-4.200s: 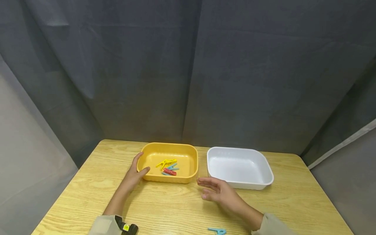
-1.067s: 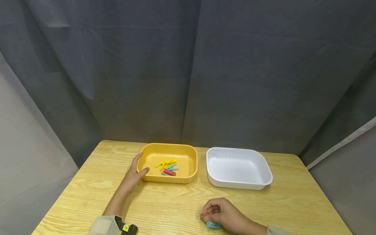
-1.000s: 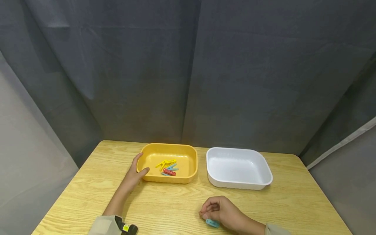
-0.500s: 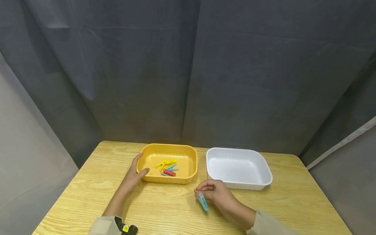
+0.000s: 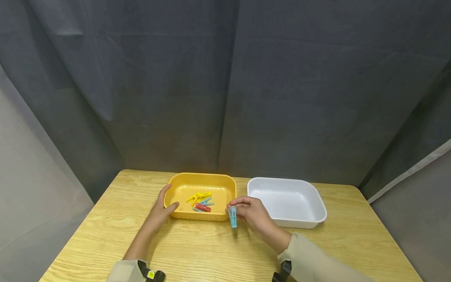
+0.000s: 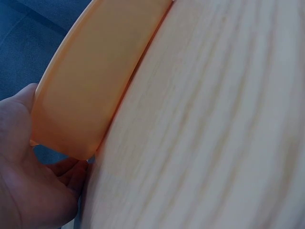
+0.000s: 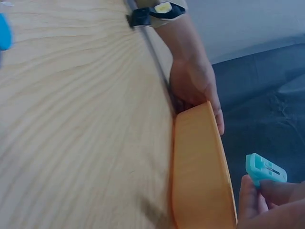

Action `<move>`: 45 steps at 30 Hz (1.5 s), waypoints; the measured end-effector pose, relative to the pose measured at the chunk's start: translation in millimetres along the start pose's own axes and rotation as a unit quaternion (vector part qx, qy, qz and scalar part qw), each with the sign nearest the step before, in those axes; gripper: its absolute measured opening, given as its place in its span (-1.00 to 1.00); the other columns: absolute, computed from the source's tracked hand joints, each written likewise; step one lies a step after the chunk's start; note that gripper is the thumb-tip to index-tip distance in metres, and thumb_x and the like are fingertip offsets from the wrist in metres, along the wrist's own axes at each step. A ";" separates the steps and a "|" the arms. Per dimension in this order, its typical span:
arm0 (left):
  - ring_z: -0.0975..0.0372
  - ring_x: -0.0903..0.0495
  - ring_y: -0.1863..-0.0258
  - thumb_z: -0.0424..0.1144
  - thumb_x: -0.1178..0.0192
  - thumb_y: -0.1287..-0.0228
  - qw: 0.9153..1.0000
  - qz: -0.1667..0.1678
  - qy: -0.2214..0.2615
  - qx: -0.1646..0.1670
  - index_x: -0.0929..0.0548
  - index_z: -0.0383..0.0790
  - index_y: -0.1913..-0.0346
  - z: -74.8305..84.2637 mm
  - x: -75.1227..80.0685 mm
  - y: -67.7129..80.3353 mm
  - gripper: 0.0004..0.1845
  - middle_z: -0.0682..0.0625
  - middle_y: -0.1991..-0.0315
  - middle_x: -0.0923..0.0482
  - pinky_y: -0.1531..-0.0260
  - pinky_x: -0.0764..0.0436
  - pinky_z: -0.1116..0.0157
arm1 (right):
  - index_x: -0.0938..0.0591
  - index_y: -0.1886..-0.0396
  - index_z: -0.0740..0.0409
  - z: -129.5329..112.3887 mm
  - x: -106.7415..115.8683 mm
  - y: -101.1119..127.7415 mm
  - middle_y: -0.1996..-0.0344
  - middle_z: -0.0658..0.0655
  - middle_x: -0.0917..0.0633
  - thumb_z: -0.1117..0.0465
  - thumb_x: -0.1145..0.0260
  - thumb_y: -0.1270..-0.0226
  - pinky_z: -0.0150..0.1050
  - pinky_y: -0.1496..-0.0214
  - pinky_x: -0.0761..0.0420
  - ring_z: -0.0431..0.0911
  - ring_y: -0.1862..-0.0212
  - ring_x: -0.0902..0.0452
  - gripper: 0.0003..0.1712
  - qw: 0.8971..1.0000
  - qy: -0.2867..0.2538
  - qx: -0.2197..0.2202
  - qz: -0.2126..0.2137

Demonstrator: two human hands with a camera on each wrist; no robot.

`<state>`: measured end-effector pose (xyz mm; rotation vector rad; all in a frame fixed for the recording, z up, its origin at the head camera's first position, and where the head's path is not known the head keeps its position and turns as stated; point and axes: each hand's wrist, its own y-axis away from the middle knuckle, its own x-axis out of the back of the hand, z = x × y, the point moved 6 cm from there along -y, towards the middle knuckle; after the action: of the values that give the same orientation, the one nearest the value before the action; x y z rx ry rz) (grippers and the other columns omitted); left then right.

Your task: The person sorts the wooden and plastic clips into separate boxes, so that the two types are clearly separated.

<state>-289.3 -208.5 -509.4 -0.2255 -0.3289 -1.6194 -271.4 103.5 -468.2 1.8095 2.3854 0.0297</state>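
My left hand grips the left end of a yellow plastic tray, thumb over the rim. The left wrist view shows that hand with its fingers low against the tray's outer wall. Inside the tray lie yellow clothespins, a red clothespin and light blue clothespins. My right hand pinches a light blue clothespin at the tray's front right corner, its end pointing down. In the right wrist view this clothespin sticks up from the fingertips.
A white tray stands right of the yellow one, behind my right hand. Both are on a wooden table with a grey curtain behind it. A blue object shows at the left edge of the right wrist view.
My right hand came down to the blue clothespin near the table's front, picked it up, and carried it forward and left to the yellow tray. My left hand stayed on the tray.
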 end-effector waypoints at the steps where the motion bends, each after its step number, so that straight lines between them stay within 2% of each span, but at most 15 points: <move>1: -0.37 0.20 -0.58 -0.18 -0.18 -0.51 1.000 0.001 -0.002 -0.002 0.11 -0.01 -0.67 -1.0 0.2 -0.3 -0.13 -0.33 -0.66 0.29 -0.42 0.00 -0.42 | -0.58 -0.03 0.57 -0.4 -1.7 -2.8 0.11 0.32 -0.78 0.45 -0.23 -0.45 -0.12 -0.11 -0.71 0.04 0.02 -0.77 -0.75 1.000 -0.002 0.000 0.002; 4: -0.36 0.18 -0.58 -0.11 -0.20 -0.50 1.000 0.008 -0.008 -0.011 0.10 0.08 -0.67 -14.9 0.6 -7.1 -0.12 -0.30 -0.67 0.28 -0.41 0.00 -0.42 | -0.58 -0.04 0.56 -0.9 -6.1 -11.7 0.10 0.33 -0.77 0.47 -0.22 -0.45 -0.11 -0.09 -0.71 0.11 -0.01 -0.76 -0.75 1.000 -0.013 0.000 0.011; 8: -0.36 0.18 -0.58 -0.09 -0.22 -0.48 1.000 0.011 -0.008 -0.012 0.08 0.11 -0.66 -19.0 1.6 -9.2 -0.12 -0.29 -0.67 0.26 -0.39 -0.01 -0.45 | -0.59 -0.01 0.56 -0.8 -11.3 -24.0 0.15 0.32 -0.78 0.49 -0.23 -0.43 -0.12 -0.05 -0.73 0.16 -0.01 -0.75 -0.77 0.999 -0.030 0.003 0.028; 14: -0.37 0.20 -0.58 -0.11 -0.21 -0.49 1.000 0.007 -0.006 -0.013 0.10 0.08 -0.66 -19.0 1.6 -9.1 -0.11 -0.30 -0.67 0.27 -0.38 0.02 -0.46 | -0.61 0.03 0.55 0.0 -18.7 -41.7 0.13 0.37 -0.77 0.53 -0.23 -0.41 -0.20 0.03 -0.75 0.17 -0.01 -0.75 -0.80 0.997 -0.046 0.002 0.059; 20: -0.36 0.19 -0.58 -0.11 -0.20 -0.49 1.000 0.007 -0.008 -0.016 0.10 0.09 -0.66 -18.8 1.5 -10.2 -0.12 -0.30 -0.67 0.27 -0.40 0.03 -0.44 | -0.61 0.02 0.57 2.2 -23.2 -59.5 0.06 0.49 -0.72 0.56 -0.24 -0.39 -0.18 0.00 -0.74 0.19 -0.01 -0.76 -0.79 0.994 -0.059 0.001 0.092; 24: -0.35 0.16 -0.58 -0.09 -0.19 -0.50 1.000 0.010 -0.013 -0.014 0.09 0.13 -0.66 -18.5 2.2 -10.8 -0.14 -0.27 -0.68 0.25 -0.40 -0.03 -0.44 | -0.62 0.03 0.58 1.5 -27.6 -69.1 0.09 0.48 -0.72 0.58 -0.24 -0.38 -0.14 -0.02 -0.74 0.23 -0.03 -0.74 -0.80 0.993 -0.057 0.000 0.108; 29: -0.36 0.11 -0.57 -0.09 -0.17 -0.51 1.000 0.012 -0.019 -0.012 0.09 0.16 -0.66 -18.8 3.1 -9.8 -0.15 -0.26 -0.68 0.26 -0.37 -0.10 -0.44 | -0.59 0.02 0.64 0.4 -36.0 -82.2 0.20 0.37 -0.71 0.62 -0.22 -0.36 -0.17 0.05 -0.76 0.26 0.00 -0.74 -0.78 0.991 -0.063 0.010 0.122; 38: -0.36 0.14 -0.58 -0.09 -0.19 -0.49 1.000 0.014 -0.018 -0.011 0.09 0.13 -0.66 -20.6 3.7 -10.6 -0.13 -0.30 -0.67 0.24 -0.40 -0.03 -0.43 | -0.61 0.01 0.59 7.4 -43.4 -98.4 0.21 0.36 -0.73 0.59 -0.19 -0.40 -0.23 0.09 -0.76 0.03 0.17 -0.77 -0.77 0.986 -0.063 -0.021 0.151; 41: -0.35 0.10 -0.57 -0.09 -0.19 -0.50 1.000 0.015 -0.017 -0.010 0.09 0.15 -0.66 -20.4 4.2 -10.9 -0.14 -0.29 -0.67 0.24 -0.39 -0.09 -0.42 | -0.62 0.02 0.58 11.2 -45.3 -101.6 0.22 0.35 -0.73 0.60 -0.19 -0.39 -0.21 0.09 -0.76 0.01 0.20 -0.77 -0.78 0.985 -0.061 -0.028 0.158; 45: -0.33 -0.07 -0.50 -0.09 -0.18 -0.50 1.000 0.014 -0.019 -0.009 0.09 0.15 -0.66 -20.3 3.9 -10.7 -0.14 -0.30 -0.67 0.24 -0.28 -0.27 -0.32 | -0.62 0.01 0.58 16.7 -46.1 -104.3 0.21 0.34 -0.72 0.60 -0.21 -0.38 -0.17 0.05 -0.76 0.02 0.19 -0.75 -0.77 0.983 -0.061 -0.038 0.167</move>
<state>-299.2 -218.6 -527.9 -0.2738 -0.3405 -1.5921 -356.9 29.6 -490.7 2.0878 1.9500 0.0437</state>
